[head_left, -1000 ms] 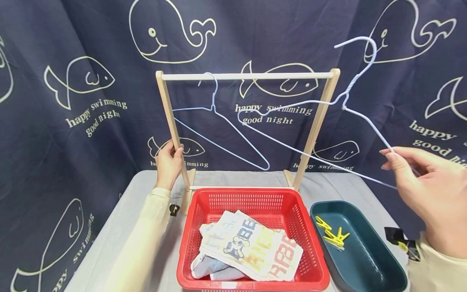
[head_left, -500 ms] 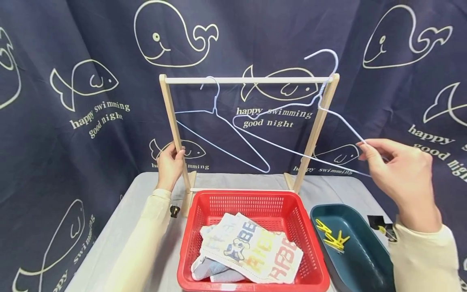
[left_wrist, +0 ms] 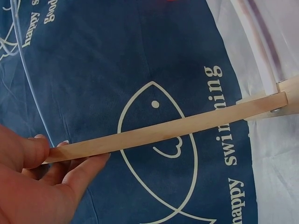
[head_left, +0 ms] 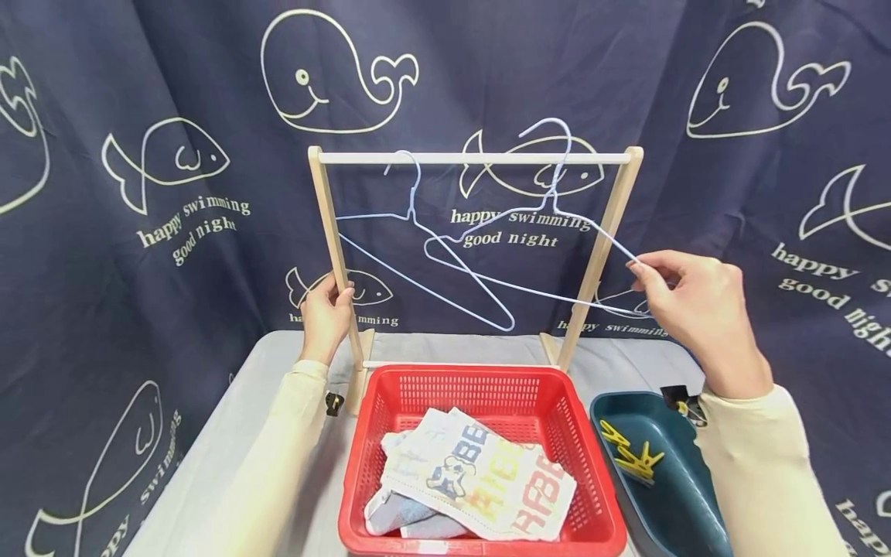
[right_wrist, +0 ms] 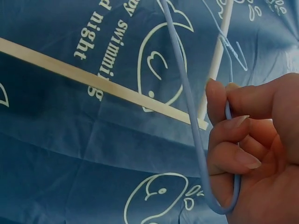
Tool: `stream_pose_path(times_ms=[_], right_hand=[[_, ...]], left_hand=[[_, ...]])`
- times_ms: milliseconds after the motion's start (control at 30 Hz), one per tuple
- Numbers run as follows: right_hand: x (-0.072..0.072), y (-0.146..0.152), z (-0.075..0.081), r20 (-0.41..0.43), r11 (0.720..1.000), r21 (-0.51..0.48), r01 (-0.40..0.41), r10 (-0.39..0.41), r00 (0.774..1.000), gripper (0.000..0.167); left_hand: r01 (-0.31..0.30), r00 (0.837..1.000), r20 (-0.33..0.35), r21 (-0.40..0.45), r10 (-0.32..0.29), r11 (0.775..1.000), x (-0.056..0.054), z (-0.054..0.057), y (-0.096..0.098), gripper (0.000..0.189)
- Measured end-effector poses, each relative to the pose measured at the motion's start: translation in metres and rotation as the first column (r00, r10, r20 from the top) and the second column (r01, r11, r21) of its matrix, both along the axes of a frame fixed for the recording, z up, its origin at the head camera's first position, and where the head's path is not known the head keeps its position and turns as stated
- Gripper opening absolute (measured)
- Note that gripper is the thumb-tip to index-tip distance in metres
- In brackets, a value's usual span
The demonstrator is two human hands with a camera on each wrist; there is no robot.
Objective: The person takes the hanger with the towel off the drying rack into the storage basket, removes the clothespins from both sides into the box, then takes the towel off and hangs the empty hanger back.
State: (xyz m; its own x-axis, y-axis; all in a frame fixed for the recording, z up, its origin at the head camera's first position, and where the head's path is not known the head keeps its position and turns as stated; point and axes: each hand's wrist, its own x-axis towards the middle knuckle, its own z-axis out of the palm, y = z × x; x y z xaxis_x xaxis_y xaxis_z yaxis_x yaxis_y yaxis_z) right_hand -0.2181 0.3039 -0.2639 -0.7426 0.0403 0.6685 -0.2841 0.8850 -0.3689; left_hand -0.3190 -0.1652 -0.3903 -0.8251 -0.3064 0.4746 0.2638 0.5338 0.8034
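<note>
My left hand (head_left: 326, 317) grips the left wooden post of a small drying rack (head_left: 473, 158); in the left wrist view thumb and fingers close on that post (left_wrist: 163, 133). With my right hand (head_left: 699, 313) I pinch one shoulder of a pale blue wire hanger (head_left: 508, 288), whose end loops past my fingers in the right wrist view (right_wrist: 194, 116). The held hanger's hook rises above the white top rail near its right part, overlapping it in the head view. Another blue hanger (head_left: 452, 298) hangs by its hook from the rail's left side.
A red plastic basket (head_left: 355, 480) with folded printed cloths (head_left: 480, 472) stands in front of the rack. To its right is a dark green tray (head_left: 685, 495) holding several yellow clothespins (head_left: 636, 460). A dark printed curtain (head_left: 209, 309) hangs behind the grey-covered table (head_left: 278, 363).
My right hand has moved left with the hanger, bringing its hook from outside the right post to over the rail. The left hand has kept its grip on the post.
</note>
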Motion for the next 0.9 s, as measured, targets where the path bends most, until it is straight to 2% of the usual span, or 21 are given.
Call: stream_pose_path(times_ms=[267, 567, 900], right_hand=[[-0.009, -0.007, -0.009, 0.016, 1.0, 0.014, -0.016, 0.016, 1.0, 0.022], [-0.012, -0.015, -0.017, 0.063, 0.999, 0.001, -0.035, 0.035, 0.997, 0.023], [-0.018, -0.018, -0.033, 0.052, 0.998, 0.005, -0.067, 0.066, 0.996, 0.018]], left_hand=[[0.027, 1.0, -0.014, 0.008, -0.027, 1.0, 0.003, 0.001, 0.0, 0.016], [0.015, 1.0, 0.003, 0.017, -0.015, 1.0, 0.002, 0.001, -0.001, 0.018], [0.02, 1.0, -0.004, 0.019, -0.02, 1.0, 0.001, -0.001, -0.001, 0.019]])
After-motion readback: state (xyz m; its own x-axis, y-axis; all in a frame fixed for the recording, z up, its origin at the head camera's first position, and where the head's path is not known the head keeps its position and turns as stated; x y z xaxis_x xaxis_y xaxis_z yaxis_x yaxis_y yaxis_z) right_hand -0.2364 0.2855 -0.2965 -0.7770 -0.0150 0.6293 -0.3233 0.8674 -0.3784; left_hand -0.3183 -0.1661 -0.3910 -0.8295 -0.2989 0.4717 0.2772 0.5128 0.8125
